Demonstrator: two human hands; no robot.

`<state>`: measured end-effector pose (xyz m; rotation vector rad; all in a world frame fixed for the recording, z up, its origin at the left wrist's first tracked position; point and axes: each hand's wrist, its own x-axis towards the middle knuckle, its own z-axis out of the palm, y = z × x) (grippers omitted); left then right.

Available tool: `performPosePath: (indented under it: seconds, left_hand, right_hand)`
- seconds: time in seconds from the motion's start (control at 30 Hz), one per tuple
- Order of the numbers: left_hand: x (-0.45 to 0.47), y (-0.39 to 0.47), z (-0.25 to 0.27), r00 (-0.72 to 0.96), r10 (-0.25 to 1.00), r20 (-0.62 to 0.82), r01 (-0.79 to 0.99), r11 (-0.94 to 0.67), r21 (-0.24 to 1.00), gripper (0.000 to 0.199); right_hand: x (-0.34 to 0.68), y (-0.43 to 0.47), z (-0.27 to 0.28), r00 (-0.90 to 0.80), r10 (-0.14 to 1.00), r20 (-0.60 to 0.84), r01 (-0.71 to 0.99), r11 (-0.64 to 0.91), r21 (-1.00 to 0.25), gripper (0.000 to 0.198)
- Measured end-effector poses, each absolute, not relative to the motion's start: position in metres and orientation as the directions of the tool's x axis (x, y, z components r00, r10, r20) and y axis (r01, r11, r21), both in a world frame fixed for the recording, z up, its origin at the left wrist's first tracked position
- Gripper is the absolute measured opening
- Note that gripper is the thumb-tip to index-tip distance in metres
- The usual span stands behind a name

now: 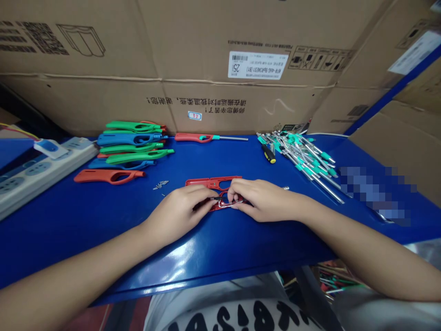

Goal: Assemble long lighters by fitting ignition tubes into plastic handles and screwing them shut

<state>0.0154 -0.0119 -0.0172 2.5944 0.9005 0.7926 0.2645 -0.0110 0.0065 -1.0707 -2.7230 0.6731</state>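
Note:
Above the middle of the blue table, my left hand [184, 207] pinches a small black part [216, 198] with a thin white wire [224, 205]. My right hand [258, 198] is closed, its fingertips on the wire's right end. Beneath the fingers lies a red lighter shell half [216, 208], mostly covered by both hands. Just behind it rests another red shell half [200, 182], its hollow inside facing up. A short metal tip [285, 188] shows past my right knuckles. Small screws [160, 185] are scattered left of the shells.
Green, blue and red lighter handles [138, 158] are stacked at the left, near a white power strip [51, 170]. One red lighter [195, 137] lies at the back. To the right are metal lighter tubes [310, 158] and a black-yellow screwdriver [268, 154]. Cardboard [193, 55] walls the rear.

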Motion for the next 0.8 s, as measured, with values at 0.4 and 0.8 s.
performPosePath:
  seconds: [0.4,0.8]
  left_hand:
    - [0.014,-0.013,-0.016,0.634,0.67,0.387,0.499,-0.736,0.457,0.013]
    - [0.018,-0.01,-0.017,0.546,0.73,0.41,0.514,-0.679,0.524,0.008]
  right_hand:
    - [0.278,0.005,0.012,-0.774,0.629,-0.069,0.461,0.486,-0.742,0.008]
    - [0.276,0.007,0.004,-0.791,0.611,0.036,0.416,0.579,-0.701,0.013]
